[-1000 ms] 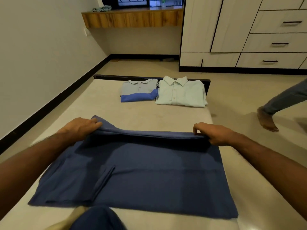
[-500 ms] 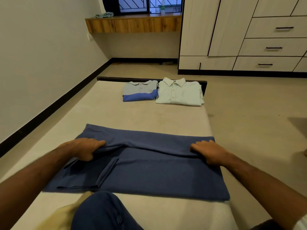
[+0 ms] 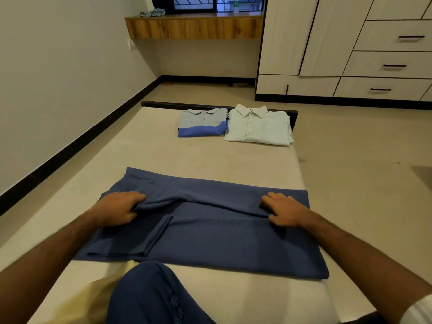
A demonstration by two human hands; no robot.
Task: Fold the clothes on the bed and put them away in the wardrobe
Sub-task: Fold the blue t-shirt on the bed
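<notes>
Now | both hands grip blue garment [image 3: 210,235] fold | bed [image 3: 163,155] holds two folded shirts

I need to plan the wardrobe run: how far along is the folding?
Done: the polo shirt and pale shirt lie folded at the bed's far end. In hand: the left hand and right hand grip the blue garment mid-fold. Left: finishing it; the wardrobe is shut.
</notes>
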